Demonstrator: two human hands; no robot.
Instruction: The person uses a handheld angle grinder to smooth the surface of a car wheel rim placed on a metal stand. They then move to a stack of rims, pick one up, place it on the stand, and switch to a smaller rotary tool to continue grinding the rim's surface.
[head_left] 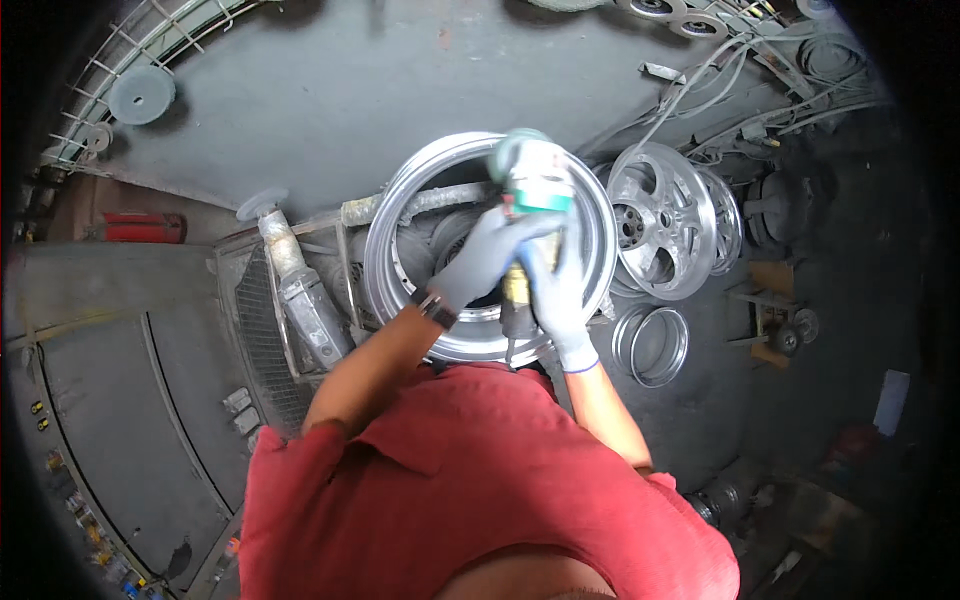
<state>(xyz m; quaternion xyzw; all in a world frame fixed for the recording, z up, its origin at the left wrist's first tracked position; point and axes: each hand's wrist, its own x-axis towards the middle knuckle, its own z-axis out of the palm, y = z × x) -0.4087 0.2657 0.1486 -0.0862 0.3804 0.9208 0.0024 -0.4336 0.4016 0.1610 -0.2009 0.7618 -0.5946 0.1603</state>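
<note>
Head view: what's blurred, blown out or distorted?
Head view: motion blur smears the green, white and yellow handheld power tool, while the silver five-spoke metal wheel looks sharper; head view: bright highlights on the silver metal rim ring; head view: fisheye curves edges near the border, corners fall to black, right side dim.

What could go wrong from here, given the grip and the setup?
1. The left hand grips nearer the tool's head than the right hand; a slip might bring its fingers to the disc.
2. The tool could skip off the rim into its open middle; blur hides whether they touch.
3. The band on the left wrist might snag.
</note>
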